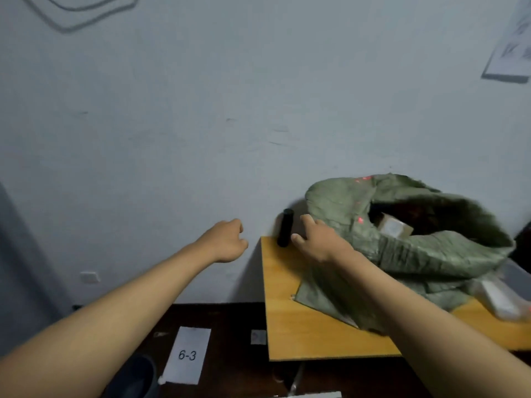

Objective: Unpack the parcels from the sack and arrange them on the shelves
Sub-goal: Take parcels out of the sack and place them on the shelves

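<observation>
A crumpled green sack (416, 242) lies on a wooden table (298, 326) against the wall, with its mouth open toward me. Inside the mouth a light brown parcel (393, 226) shows. My right hand (319, 239) reaches over the sack's left side with fingers spread, beside a black cylinder (285, 227). Out over the floor, left of the table's edge, my left hand (227, 239) hovers with fingers loosely curled and holds nothing. No shelves are in view.
The black cylinder stands at the table's back left corner against the wall. A clear plastic-wrapped item (502, 297) lies at the table's right edge. On the dark floor lies a white sheet marked 6-3 (188, 354).
</observation>
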